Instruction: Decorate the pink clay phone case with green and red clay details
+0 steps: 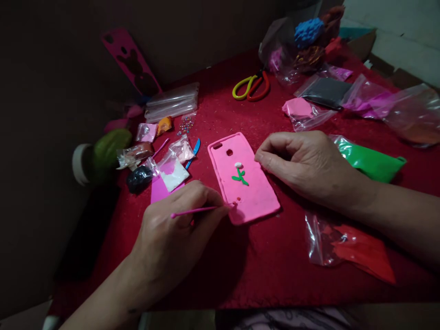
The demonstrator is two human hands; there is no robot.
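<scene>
A pink clay-covered phone case (256, 192) lies flat on the red cloth, with a small green stem and white bud (239, 173) stuck on its middle. My left hand (178, 220) is closed around a thin pink modelling tool (202, 210), whose tip touches the case's lower left edge. My right hand (302, 165) rests beside the case's right edge, fingers curled in a loose pinch; whether they hold anything is hidden.
Bags of green clay (373, 161), red clay (357, 250), pink clay (299, 109) and dark clay (325, 91) lie to the right. Small clay packets (173, 172), a blue tool (194, 151), beads (185, 123) and scissors (252, 87) sit left and behind. The table edge runs along the front.
</scene>
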